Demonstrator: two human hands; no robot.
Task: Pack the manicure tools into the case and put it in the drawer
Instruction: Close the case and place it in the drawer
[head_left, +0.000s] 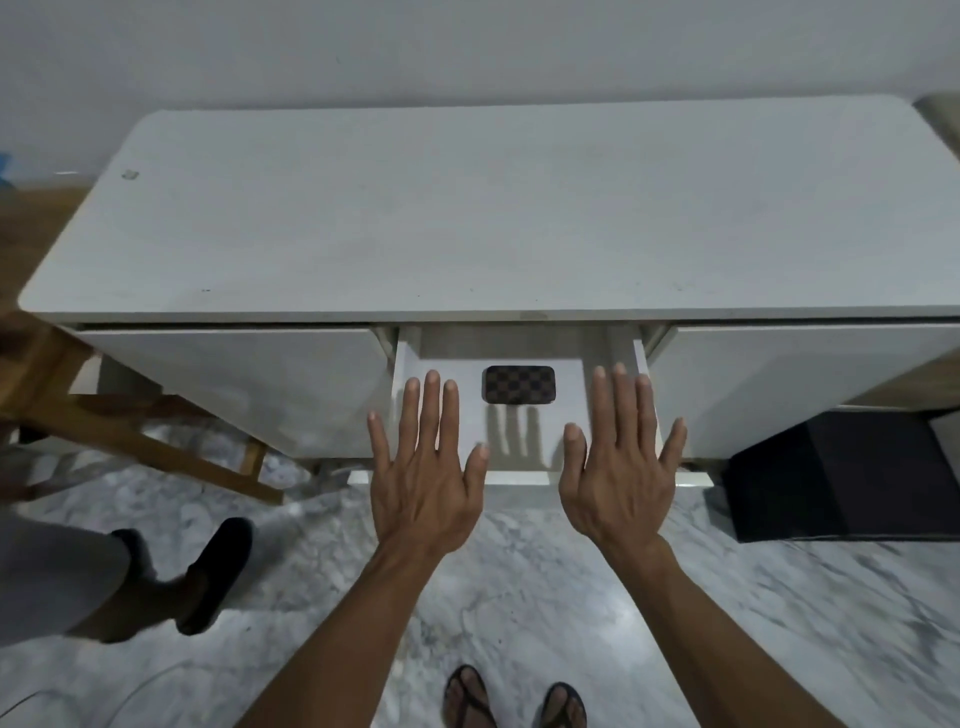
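Note:
A small brown checkered case (518, 384) lies closed and flat inside the white drawer (524, 475), which stands pulled out from the middle of the white desk (467, 218). My left hand (426, 467) hovers over the drawer's left side, palm down, fingers spread, holding nothing. Over the right side my right hand (621, 462) is held the same way, also with nothing in it. Both hands are apart from the case, which lies between and beyond them. No loose manicure tools show.
A wooden chair (119, 421) stands at the left under the desk. Another person's leg and dark shoe (215, 574) are at lower left. A black box (852, 473) sits on the marble floor at right. My sandalled feet (514, 699) are below.

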